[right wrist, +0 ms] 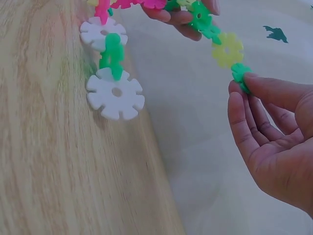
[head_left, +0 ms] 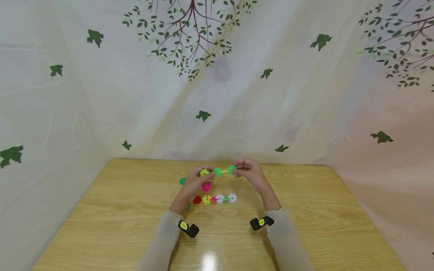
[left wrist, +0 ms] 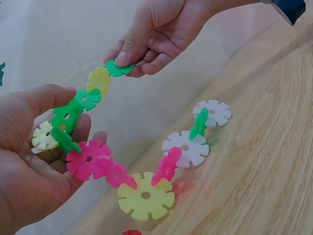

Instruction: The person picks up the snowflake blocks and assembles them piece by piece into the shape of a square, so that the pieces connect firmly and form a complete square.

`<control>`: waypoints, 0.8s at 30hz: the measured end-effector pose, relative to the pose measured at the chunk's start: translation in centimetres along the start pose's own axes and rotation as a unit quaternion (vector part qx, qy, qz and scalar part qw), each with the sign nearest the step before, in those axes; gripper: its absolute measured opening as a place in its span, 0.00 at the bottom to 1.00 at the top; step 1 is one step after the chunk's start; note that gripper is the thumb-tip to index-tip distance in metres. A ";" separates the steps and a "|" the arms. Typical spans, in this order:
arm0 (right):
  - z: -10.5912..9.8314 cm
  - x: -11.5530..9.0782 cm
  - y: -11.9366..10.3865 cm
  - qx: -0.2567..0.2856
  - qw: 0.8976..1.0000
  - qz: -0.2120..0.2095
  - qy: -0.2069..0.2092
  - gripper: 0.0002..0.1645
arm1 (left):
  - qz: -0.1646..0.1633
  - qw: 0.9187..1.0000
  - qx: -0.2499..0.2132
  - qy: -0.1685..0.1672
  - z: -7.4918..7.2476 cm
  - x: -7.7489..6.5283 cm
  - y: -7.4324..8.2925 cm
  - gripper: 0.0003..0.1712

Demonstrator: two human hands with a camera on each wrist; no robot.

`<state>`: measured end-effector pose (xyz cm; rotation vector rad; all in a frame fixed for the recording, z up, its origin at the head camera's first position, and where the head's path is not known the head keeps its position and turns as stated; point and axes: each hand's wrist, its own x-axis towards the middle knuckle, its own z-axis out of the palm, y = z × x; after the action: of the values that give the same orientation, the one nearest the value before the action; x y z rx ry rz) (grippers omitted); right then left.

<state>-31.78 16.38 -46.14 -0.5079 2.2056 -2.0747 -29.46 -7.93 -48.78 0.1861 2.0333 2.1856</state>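
Observation:
A chain of interlocking plastic snowflake discs is held up off the table, bent into an open shape. In the head view my left hand (head_left: 191,184) grips its corner, thumb against a green disc (left wrist: 67,116) and fingers behind a pale yellow disc (left wrist: 45,136). My right hand (head_left: 252,175) pinches the green end disc (right wrist: 240,76) between thumb and fingers; a yellow disc (right wrist: 227,50) joins it to the rest. From the left hand, pink discs (left wrist: 89,158) run to a large yellow disc (left wrist: 146,197), then to white discs (left wrist: 186,148) linked by a green one (left wrist: 199,123).
Loose discs lie on the wooden table (head_left: 129,226) by the left hand: a red disc (head_left: 197,200) and a green disc (head_left: 182,181), with another green one partly hidden by the wrist. A white curtain (head_left: 237,124) with leaf prints hangs behind the table's far edge.

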 end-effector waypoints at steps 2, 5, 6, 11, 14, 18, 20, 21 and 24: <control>-0.1 0.0 0.0 0.002 1.000 0.000 -0.004 0.17 | 0.001 1.000 -0.002 -0.001 -0.1 0.1 0.0 0.20; -0.1 -0.1 0.1 0.004 1.000 0.000 -0.008 0.17 | 0.002 1.000 -0.008 -0.001 -0.2 0.2 0.0 0.19; -0.1 0.0 0.2 0.005 1.000 0.000 -0.010 0.16 | 0.002 1.000 -0.010 0.000 -0.1 0.2 -0.1 0.19; 0.2 0.2 0.6 0.004 1.000 0.001 -0.013 0.15 | 0.006 1.000 -0.009 0.003 0.2 0.3 -0.1 0.20; 0.3 0.2 0.6 0.006 1.000 0.004 -0.017 0.16 | 0.011 1.000 -0.001 0.008 0.4 0.3 -0.1 0.22; 0.5 0.2 0.6 0.008 1.000 0.005 -0.019 0.17 | 0.012 1.000 0.007 0.027 0.5 0.4 -0.1 0.21; 0.6 0.2 0.6 0.010 1.000 0.000 -0.019 0.17 | 0.008 0.999 0.005 0.034 0.6 0.4 -0.1 0.19; 0.6 0.2 0.6 0.010 1.000 -0.001 -0.018 0.17 | 0.005 0.999 0.005 0.037 0.6 0.3 -0.1 0.19; 0.7 0.2 0.6 0.013 1.000 -0.005 -0.014 0.17 | -0.006 0.999 0.003 0.040 0.6 0.3 -0.2 0.19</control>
<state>-31.87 15.66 -46.78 -0.5425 2.1615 -2.0849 -29.63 -7.28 -48.92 0.0884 2.0759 2.2152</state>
